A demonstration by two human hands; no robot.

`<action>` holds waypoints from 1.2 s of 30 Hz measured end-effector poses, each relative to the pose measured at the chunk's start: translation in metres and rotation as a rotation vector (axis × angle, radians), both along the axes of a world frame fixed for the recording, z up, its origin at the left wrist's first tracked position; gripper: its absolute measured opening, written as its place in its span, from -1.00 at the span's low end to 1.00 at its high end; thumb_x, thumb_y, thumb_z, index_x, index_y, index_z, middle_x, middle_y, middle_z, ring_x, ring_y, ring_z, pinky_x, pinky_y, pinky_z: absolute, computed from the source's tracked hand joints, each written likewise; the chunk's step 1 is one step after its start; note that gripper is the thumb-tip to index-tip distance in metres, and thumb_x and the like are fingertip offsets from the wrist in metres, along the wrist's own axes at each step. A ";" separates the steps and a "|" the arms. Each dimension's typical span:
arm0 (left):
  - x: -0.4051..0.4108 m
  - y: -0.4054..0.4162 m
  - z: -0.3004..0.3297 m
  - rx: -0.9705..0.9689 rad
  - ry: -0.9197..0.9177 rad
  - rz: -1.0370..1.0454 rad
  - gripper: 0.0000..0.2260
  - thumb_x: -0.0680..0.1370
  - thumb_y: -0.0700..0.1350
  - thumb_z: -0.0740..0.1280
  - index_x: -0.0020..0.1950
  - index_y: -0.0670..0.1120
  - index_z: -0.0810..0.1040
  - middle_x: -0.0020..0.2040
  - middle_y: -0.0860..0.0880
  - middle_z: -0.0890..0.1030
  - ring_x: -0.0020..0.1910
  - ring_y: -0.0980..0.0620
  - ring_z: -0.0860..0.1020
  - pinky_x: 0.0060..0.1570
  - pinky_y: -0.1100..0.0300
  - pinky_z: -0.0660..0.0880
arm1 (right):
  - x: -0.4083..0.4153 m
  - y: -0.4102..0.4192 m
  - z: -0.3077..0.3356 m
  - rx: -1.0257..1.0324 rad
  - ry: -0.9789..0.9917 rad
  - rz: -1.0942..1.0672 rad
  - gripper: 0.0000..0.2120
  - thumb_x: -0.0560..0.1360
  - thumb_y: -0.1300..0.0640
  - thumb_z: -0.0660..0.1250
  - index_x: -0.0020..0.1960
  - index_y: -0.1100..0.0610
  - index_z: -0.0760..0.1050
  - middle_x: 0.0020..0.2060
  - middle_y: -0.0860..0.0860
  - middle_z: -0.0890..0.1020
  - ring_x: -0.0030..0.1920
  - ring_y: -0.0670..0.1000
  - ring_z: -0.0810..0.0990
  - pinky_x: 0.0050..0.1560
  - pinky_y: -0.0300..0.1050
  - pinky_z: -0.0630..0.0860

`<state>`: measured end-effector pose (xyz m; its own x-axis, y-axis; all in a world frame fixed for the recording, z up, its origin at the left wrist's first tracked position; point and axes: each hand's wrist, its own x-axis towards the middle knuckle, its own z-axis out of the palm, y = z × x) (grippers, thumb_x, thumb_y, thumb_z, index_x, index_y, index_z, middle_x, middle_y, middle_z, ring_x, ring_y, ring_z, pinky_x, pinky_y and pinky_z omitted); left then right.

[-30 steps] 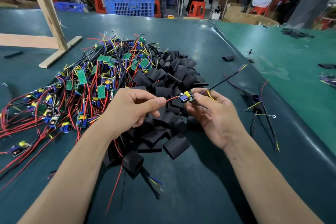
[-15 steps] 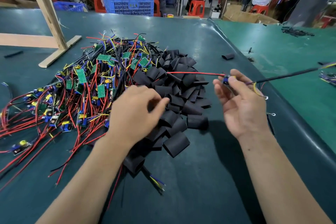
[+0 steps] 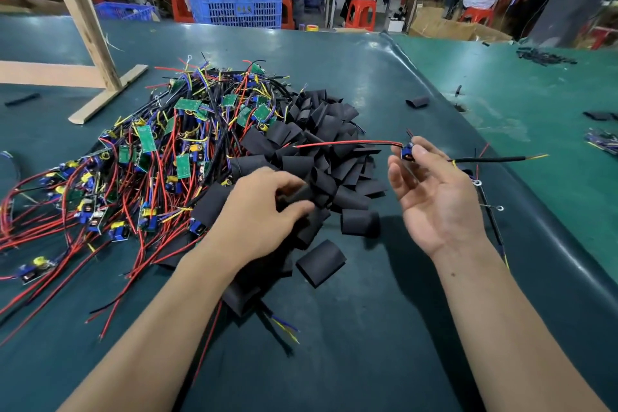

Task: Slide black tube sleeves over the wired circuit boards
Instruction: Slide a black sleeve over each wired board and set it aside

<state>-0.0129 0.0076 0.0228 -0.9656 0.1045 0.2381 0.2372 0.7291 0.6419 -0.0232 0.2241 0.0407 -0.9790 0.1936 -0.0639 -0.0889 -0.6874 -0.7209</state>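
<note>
Nearby, sleeve pile (image 3: 321, 157), wire tangle (image 3: 140, 170), crate (image 3: 234, 5)

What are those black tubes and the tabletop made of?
Sleeves: probably thin, flexible plastic or rubber tubing; matte black, pressed nearly flat, creased at the edges. Tabletop: seemingly a soft vinyl or rubber sheet; dark green, faint sheen, wrinkled at its seam.

Work surface: dark teal mat-covered table (image 3: 368, 361). Central landmark: heap of black tube sleeves (image 3: 321, 150). Touching its left side, tangle of wired circuit boards (image 3: 140, 164) (red leads trailing further left). Just near-side of heap, one loose sleeve (image 3: 320, 262). Far left of heap, wooden frame foot (image 3: 107, 94).
</note>
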 end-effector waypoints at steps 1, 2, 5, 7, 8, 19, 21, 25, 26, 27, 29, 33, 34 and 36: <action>0.000 -0.003 0.002 0.055 0.045 -0.009 -0.80 0.46 -0.07 0.51 0.07 0.05 0.67 -0.05 0.10 0.56 -0.18 0.27 0.47 -0.12 0.45 0.33 | 0.000 0.000 0.000 -0.001 -0.006 -0.003 -0.89 0.58 0.32 0.24 -0.01 0.20 0.54 -0.27 0.14 0.66 -0.27 0.07 0.68 -0.26 -0.21 0.60; 0.000 -0.006 0.003 0.123 0.074 -0.012 -0.80 0.44 -0.11 0.52 0.03 0.07 0.67 -0.07 0.13 0.55 -0.21 0.30 0.46 -0.15 0.49 0.32 | 0.001 0.000 0.001 -0.007 -0.012 -0.001 -0.88 0.58 0.33 0.23 -0.01 0.20 0.53 -0.27 0.14 0.66 -0.26 0.09 0.68 -0.26 -0.20 0.60; 0.001 -0.016 0.005 0.297 0.121 -0.015 -0.70 0.38 -0.17 0.57 0.00 0.13 0.62 -0.05 0.15 0.60 -0.17 0.29 0.52 -0.11 0.46 0.40 | 0.002 0.000 0.002 -0.013 -0.003 0.022 -0.88 0.58 0.34 0.21 0.00 0.22 0.51 -0.24 0.18 0.64 -0.20 0.16 0.70 -0.24 -0.17 0.62; 0.002 -0.016 0.005 0.305 0.182 -0.022 -0.67 0.38 -0.17 0.57 0.07 0.10 0.63 -0.01 0.13 0.62 -0.06 0.25 0.56 -0.02 0.43 0.44 | 0.003 0.001 0.003 0.005 0.023 0.039 -0.88 0.59 0.34 0.20 0.00 0.22 0.50 -0.22 0.19 0.64 -0.17 0.18 0.71 -0.23 -0.18 0.62; 0.003 -0.015 0.004 0.309 0.217 -0.016 -0.66 0.38 -0.17 0.57 0.10 0.07 0.63 0.00 0.12 0.63 -0.03 0.24 0.57 0.00 0.44 0.44 | 0.004 0.001 0.003 0.019 0.036 0.047 -0.87 0.59 0.34 0.19 0.00 0.21 0.50 -0.23 0.19 0.65 -0.17 0.17 0.71 -0.22 -0.19 0.61; -0.001 -0.014 -0.002 0.351 0.357 -0.021 -0.66 0.39 -0.13 0.57 0.14 0.00 0.64 -0.02 0.09 0.63 -0.07 0.14 0.58 -0.01 0.38 0.47 | 0.003 0.004 0.003 0.111 0.061 0.030 -0.87 0.58 0.35 0.20 -0.01 0.19 0.49 -0.28 0.16 0.66 -0.19 0.12 0.70 -0.22 -0.21 0.61; -0.002 -0.015 -0.003 0.362 0.379 -0.037 -0.66 0.39 -0.13 0.56 0.15 0.00 0.63 -0.02 0.11 0.62 -0.09 0.11 0.58 -0.02 0.34 0.49 | 0.002 0.004 0.002 0.137 0.064 0.010 -0.85 0.57 0.36 0.20 -0.02 0.18 0.50 -0.28 0.16 0.67 -0.20 0.12 0.71 -0.21 -0.21 0.61; -0.003 -0.019 -0.004 0.373 0.408 -0.071 -0.65 0.40 -0.09 0.55 0.16 0.03 0.62 0.00 0.11 0.61 -0.09 0.05 0.58 -0.03 0.25 0.52 | 0.001 0.007 0.002 0.179 0.085 -0.027 -0.83 0.56 0.38 0.21 -0.05 0.15 0.50 -0.30 0.15 0.67 -0.21 0.12 0.70 -0.20 -0.20 0.61; -0.003 -0.019 -0.004 0.368 0.408 -0.075 -0.65 0.40 -0.08 0.55 0.16 0.02 0.63 0.00 0.11 0.61 -0.09 0.04 0.58 -0.03 0.25 0.52 | 0.001 0.008 0.002 0.182 0.087 -0.024 -0.83 0.57 0.38 0.21 -0.05 0.15 0.50 -0.30 0.15 0.67 -0.21 0.11 0.71 -0.20 -0.20 0.61; -0.004 -0.020 -0.003 0.361 0.403 -0.078 -0.65 0.40 -0.08 0.55 0.16 0.01 0.63 0.01 0.10 0.61 -0.08 0.04 0.58 -0.02 0.25 0.52 | 0.001 0.008 0.002 0.185 0.088 -0.018 -0.83 0.57 0.38 0.21 -0.05 0.15 0.50 -0.30 0.15 0.67 -0.21 0.11 0.71 -0.20 -0.20 0.61; -0.004 -0.019 -0.003 0.342 0.392 -0.085 -0.64 0.40 -0.11 0.56 0.17 -0.04 0.64 0.03 0.07 0.62 -0.05 0.06 0.59 -0.01 0.25 0.53 | 0.001 0.007 0.001 0.193 0.088 0.000 -0.83 0.57 0.38 0.21 -0.04 0.15 0.50 -0.30 0.15 0.67 -0.21 0.11 0.71 -0.19 -0.20 0.62; -0.002 -0.017 -0.002 0.289 0.393 -0.101 -0.65 0.39 -0.13 0.56 0.16 -0.08 0.65 0.02 0.04 0.62 -0.03 0.12 0.58 0.02 0.22 0.53 | 0.004 0.003 0.001 0.218 0.114 0.043 -0.82 0.56 0.39 0.23 -0.05 0.16 0.53 -0.28 0.17 0.67 -0.20 0.13 0.71 -0.17 -0.17 0.62; -0.001 -0.017 -0.001 0.280 0.393 -0.106 -0.65 0.39 -0.12 0.57 0.16 -0.09 0.66 0.02 0.03 0.62 -0.02 0.12 0.58 0.03 0.19 0.54 | 0.005 0.000 0.001 0.229 0.124 0.052 -0.82 0.55 0.40 0.24 -0.05 0.17 0.54 -0.27 0.17 0.67 -0.20 0.14 0.71 -0.17 -0.17 0.62; 0.000 -0.016 -0.001 0.229 0.403 -0.122 -0.64 0.38 -0.12 0.57 0.15 -0.12 0.67 0.03 0.00 0.64 0.01 0.07 0.60 0.08 0.09 0.54 | 0.007 -0.006 0.000 0.258 0.146 0.071 -0.84 0.52 0.41 0.28 -0.03 0.20 0.55 -0.28 0.15 0.67 -0.22 0.14 0.70 -0.17 -0.16 0.62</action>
